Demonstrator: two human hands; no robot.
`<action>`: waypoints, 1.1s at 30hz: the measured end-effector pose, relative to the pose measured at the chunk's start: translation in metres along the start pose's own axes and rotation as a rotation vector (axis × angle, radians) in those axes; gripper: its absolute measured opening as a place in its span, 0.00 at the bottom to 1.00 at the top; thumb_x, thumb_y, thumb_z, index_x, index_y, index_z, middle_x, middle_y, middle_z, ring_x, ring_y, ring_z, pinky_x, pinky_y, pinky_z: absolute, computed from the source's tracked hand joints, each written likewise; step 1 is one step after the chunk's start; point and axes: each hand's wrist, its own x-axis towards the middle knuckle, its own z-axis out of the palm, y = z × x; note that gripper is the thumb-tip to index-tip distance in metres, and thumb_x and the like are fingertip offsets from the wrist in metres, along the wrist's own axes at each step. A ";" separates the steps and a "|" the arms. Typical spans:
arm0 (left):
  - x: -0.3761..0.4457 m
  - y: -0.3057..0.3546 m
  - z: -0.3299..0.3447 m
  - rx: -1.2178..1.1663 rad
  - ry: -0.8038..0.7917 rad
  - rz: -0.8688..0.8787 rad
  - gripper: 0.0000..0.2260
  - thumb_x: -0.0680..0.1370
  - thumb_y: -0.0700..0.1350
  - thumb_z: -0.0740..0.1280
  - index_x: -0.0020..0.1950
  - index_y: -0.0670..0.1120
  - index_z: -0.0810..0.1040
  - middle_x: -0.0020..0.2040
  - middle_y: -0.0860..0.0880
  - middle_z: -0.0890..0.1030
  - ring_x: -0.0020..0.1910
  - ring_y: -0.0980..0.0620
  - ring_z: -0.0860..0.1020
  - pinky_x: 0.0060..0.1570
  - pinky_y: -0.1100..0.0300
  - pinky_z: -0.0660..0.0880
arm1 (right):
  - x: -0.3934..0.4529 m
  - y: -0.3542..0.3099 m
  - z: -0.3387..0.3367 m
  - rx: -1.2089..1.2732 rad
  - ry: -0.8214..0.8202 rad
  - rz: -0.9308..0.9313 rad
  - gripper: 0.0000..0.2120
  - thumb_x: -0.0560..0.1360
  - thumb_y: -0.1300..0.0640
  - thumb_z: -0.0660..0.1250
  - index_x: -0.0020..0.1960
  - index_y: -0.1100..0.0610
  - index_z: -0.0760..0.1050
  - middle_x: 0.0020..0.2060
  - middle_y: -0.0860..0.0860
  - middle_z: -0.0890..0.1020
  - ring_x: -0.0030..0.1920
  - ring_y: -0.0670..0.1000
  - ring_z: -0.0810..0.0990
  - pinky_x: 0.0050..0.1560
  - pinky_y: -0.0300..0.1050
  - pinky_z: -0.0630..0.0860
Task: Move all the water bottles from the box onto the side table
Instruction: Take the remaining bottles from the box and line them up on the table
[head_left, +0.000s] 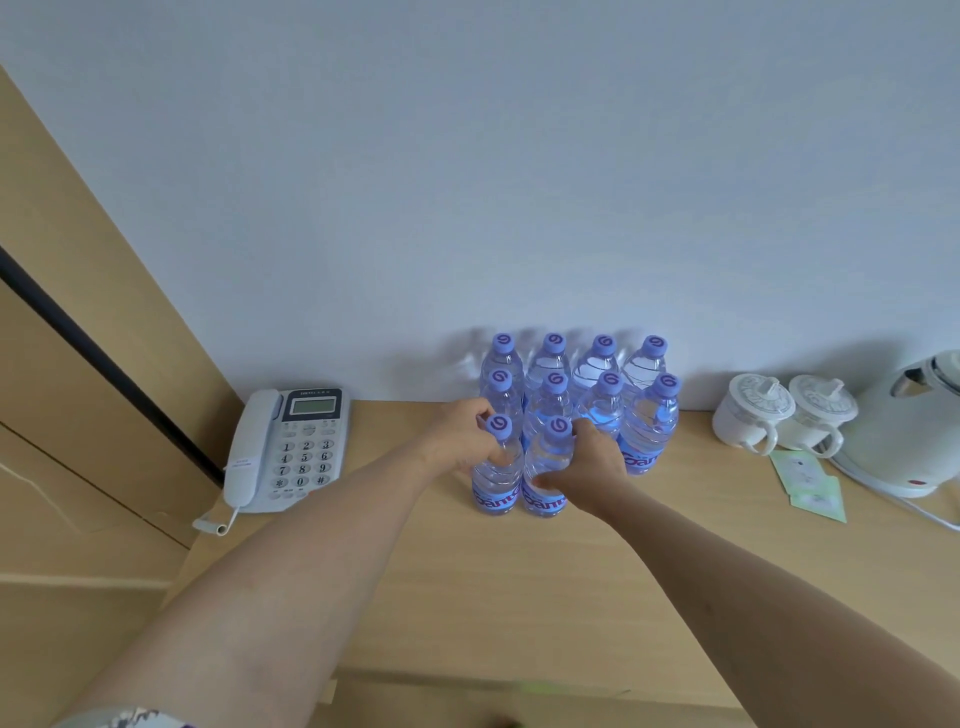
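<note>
Ten bottles stand upright on the worktop (467, 582) by the wall. Left grip (462, 434) is curled round the front-left bottle (497, 475), right grip (592, 460) round the front-right bottle (545, 470). Phone (288, 449) to the left, cups (753, 413) and kettle (914, 421) right.

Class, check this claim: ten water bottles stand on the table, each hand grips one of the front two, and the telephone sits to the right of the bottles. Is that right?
One slip: the telephone sits to the left of the water bottles, not the right. The head view shows it. The left hand and right hand each grip a front bottle on the table.
</note>
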 end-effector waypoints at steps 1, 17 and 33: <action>0.000 0.001 0.000 0.010 0.012 -0.001 0.19 0.63 0.44 0.82 0.44 0.47 0.74 0.43 0.50 0.78 0.38 0.50 0.76 0.42 0.49 0.82 | 0.000 0.000 -0.001 0.006 -0.002 -0.006 0.32 0.61 0.52 0.81 0.58 0.54 0.69 0.50 0.51 0.75 0.49 0.52 0.74 0.42 0.44 0.70; -0.007 -0.002 0.006 0.009 0.154 0.017 0.21 0.59 0.52 0.83 0.40 0.50 0.74 0.39 0.56 0.78 0.35 0.56 0.75 0.39 0.55 0.79 | 0.003 -0.002 -0.007 0.070 -0.057 -0.029 0.33 0.63 0.62 0.80 0.63 0.55 0.67 0.50 0.52 0.76 0.47 0.53 0.77 0.34 0.42 0.73; -0.037 0.031 0.000 0.358 0.322 0.402 0.34 0.71 0.58 0.75 0.73 0.51 0.69 0.69 0.47 0.72 0.70 0.44 0.68 0.66 0.51 0.69 | -0.058 -0.011 -0.026 -0.114 0.195 -0.023 0.43 0.66 0.48 0.77 0.75 0.50 0.61 0.66 0.54 0.74 0.66 0.57 0.71 0.59 0.49 0.70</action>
